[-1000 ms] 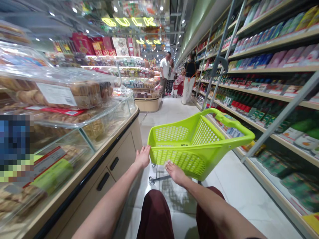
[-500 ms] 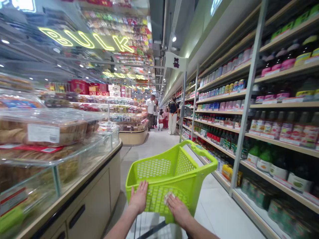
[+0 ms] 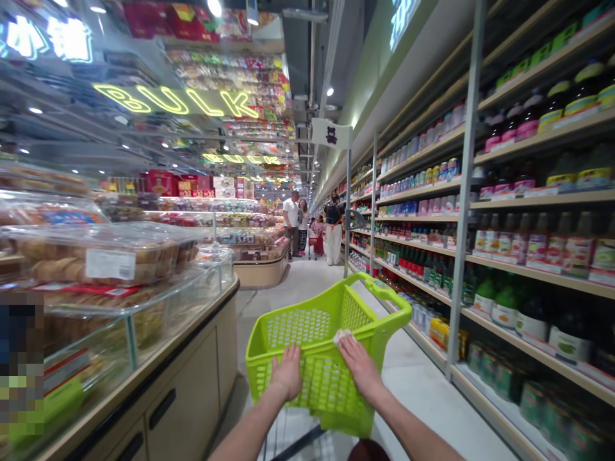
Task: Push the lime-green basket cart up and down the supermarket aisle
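A lime-green plastic shopping cart basket (image 3: 307, 323) stands tilted in the aisle just in front of me. My left hand (image 3: 287, 374) lies flat against the basket's near mesh wall, fingers stretched upward. My right hand (image 3: 359, 366) rests on the same wall higher up, its fingertips pressing a small white cloth (image 3: 343, 335) against the near rim. The basket's handle (image 3: 391, 296) points away to the right. Nothing shows inside the basket.
A glass bakery counter (image 3: 144, 333) with packed pastries runs along my left, wooden cabinets below. Shelves of bottles and jars (image 3: 504, 256) line the right. Several people (image 3: 331, 227) with a small red cart stand far down the aisle.
My right hand with the cloth slid up from the basket's lower wall to its rim. My left hand shifted slightly right along the wall. The view rose a little.
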Tool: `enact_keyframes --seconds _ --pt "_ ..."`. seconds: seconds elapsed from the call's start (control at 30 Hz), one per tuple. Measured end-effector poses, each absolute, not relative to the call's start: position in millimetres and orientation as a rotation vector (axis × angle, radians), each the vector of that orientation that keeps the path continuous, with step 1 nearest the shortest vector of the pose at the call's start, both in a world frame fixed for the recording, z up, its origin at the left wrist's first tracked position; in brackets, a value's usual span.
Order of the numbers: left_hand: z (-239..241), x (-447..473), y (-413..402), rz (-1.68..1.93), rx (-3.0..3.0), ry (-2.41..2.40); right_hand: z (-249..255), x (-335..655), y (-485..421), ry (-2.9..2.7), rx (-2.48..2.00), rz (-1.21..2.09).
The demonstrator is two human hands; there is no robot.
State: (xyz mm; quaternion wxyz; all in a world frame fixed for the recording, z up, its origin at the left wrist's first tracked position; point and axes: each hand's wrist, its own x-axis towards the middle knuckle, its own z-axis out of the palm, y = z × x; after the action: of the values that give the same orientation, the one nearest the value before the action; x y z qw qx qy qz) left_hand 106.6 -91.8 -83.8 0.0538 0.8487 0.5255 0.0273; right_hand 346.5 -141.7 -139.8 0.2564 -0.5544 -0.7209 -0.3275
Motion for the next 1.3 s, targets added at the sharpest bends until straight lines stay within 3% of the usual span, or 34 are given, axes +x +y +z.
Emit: enact_keyframes --seconds 0.1,0.2,0.3,0.4,0.57,0.7,0.93,1.03,1.2,1.3 --pt "-81 119 -94 0.076 2.635 1.546 -189 346 -146 -2.044 -1.65 -0.739" --pt "-84 131 -93 0.071 2.687 1.516 -207 349 -156 -2.109 -1.683 -0.653" --pt "-86 145 -95 0.113 2.737 1.479 -176 358 -170 -2.057 -1.561 -0.727" --pt "-79 162 -102 0.132 2.781 1.422 -113 382 -182 -1.829 -1.437 -0.893" --pt "-62 191 -111 0.155 2.842 1.31 -42 451 -188 -1.345 -1.627 -0.994" --pt "-66 203 -114 0.064 2.819 1.317 -63 465 -187 -1.277 -1.691 -0.959" --pt "-76 202 -111 0.082 2.851 1.319 -156 397 -191 -1.881 -1.51 -0.813" --pt "-78 197 -108 0.107 2.85 1.287 -135 401 -200 -1.8 -1.496 -0.779" --pt "-89 177 -99 0.204 2.696 1.481 -53 443 -199 -1.401 -1.627 -0.869" --pt "-94 167 -96 0.19 2.67 1.523 -52 438 -185 -1.442 -1.677 -0.862"
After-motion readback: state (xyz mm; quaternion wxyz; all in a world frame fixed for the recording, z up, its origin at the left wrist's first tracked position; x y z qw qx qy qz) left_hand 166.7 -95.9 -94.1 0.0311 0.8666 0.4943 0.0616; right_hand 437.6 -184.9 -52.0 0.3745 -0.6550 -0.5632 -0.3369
